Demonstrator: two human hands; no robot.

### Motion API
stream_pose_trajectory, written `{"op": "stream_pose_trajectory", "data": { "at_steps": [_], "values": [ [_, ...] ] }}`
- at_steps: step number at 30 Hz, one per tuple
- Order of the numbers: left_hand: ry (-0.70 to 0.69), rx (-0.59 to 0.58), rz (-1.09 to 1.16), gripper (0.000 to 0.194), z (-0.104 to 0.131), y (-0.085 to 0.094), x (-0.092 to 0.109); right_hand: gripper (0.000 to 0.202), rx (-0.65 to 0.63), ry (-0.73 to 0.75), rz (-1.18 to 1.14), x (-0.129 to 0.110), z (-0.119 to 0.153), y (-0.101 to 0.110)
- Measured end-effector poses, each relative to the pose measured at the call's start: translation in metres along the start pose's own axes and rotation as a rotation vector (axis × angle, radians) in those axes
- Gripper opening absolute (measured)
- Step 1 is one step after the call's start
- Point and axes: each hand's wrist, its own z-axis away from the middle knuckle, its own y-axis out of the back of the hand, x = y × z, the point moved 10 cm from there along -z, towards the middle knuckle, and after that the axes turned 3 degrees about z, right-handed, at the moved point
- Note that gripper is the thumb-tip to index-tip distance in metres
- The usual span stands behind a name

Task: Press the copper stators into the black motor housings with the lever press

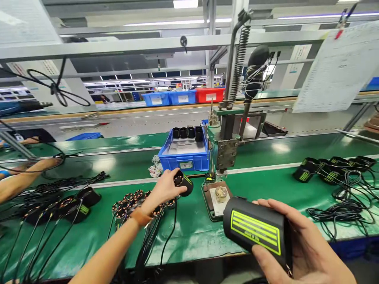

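My right hand (308, 240) is closed round a black cylindrical housing (237, 228) printed with a yellow-green striped label, held tilted close to the camera. Further off, my left hand (168, 183) grips a smaller-looking black motor housing (187, 187). Copper-coloured windings show at its near end, and yellow-green print runs along its side. Just below my left hand lies a cluster of copper-wound stators (130, 203), their black cables hanging over the bench edge. Between my hands stands a green hand press (222, 146), with a round metal fixture (221, 194) on its base.
Behind the press's left side sits a blue bin (183, 161) with several black housings. Cabled housings lie at right (328, 171) and left (68, 207). A co-worker's arm (29, 179) reaches in from the left. Paper sheets (337, 71) hang from the upper rail.
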Motion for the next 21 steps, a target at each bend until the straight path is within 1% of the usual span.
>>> {"op": "stream_pose_trajectory", "data": {
  "at_steps": [2, 3, 4, 6, 7, 9, 12, 14, 15, 16, 17, 18, 19, 21],
  "values": [
    [0.073, -0.085, -0.094, 0.079, -0.017, -0.054, -0.006, 0.067, 0.025, -0.027, 0.121, 0.019, -0.021, 0.015],
    [0.102, -0.118, -0.126, 0.077, -0.023, -0.076, -0.011, 0.07, 0.04, -0.053, 0.186, 0.03, -0.032, 0.019],
    [0.124, -0.142, -0.148, 0.075, -0.028, -0.095, -0.014, 0.074, 0.049, -0.082, 0.248, 0.041, -0.044, 0.021],
    [0.145, -0.167, -0.166, 0.073, -0.036, -0.123, -0.021, 0.083, 0.019, -0.13, 0.34, 0.065, -0.068, 0.014],
    [0.156, -0.172, -0.173, 0.072, -0.039, -0.133, -0.024, 0.088, -0.016, -0.157, 0.37, 0.079, -0.08, 0.006],
    [0.178, -0.171, -0.181, 0.071, -0.045, -0.146, -0.031, 0.097, -0.103, -0.215, 0.403, 0.11, -0.101, -0.015],
    [0.198, -0.157, -0.182, 0.075, -0.049, -0.155, -0.04, 0.105, -0.221, -0.262, 0.407, 0.153, -0.122, -0.049],
    [0.177, -0.107, -0.171, 0.083, -0.047, -0.157, -0.04, 0.11, -0.262, -0.282, 0.398, 0.175, -0.13, -0.067],
    [0.142, -0.058, -0.139, 0.088, -0.045, -0.156, -0.034, 0.113, -0.276, -0.29, 0.391, 0.184, -0.132, -0.075],
    [0.087, -0.006, -0.078, 0.091, -0.042, -0.156, -0.025, 0.114, -0.291, -0.292, 0.383, 0.191, -0.134, -0.082],
    [0.016, 0.035, 0.013, 0.093, -0.038, -0.157, -0.011, 0.115, -0.306, -0.285, 0.375, 0.196, -0.134, -0.089],
    [-0.065, 0.053, 0.132, 0.094, -0.033, -0.161, 0.005, 0.116, -0.319, -0.27, 0.366, 0.199, -0.134, -0.096],
    [-0.143, 0.039, 0.266, 0.095, -0.028, -0.168, 0.023, 0.116, -0.33, -0.25, 0.357, 0.2, -0.134, -0.103],
    [-0.274, -0.065, 0.518, 0.094, -0.02, -0.186, 0.062, 0.115, -0.337, -0.224, 0.337, 0.198, -0.134, -0.114]
  ]
}}
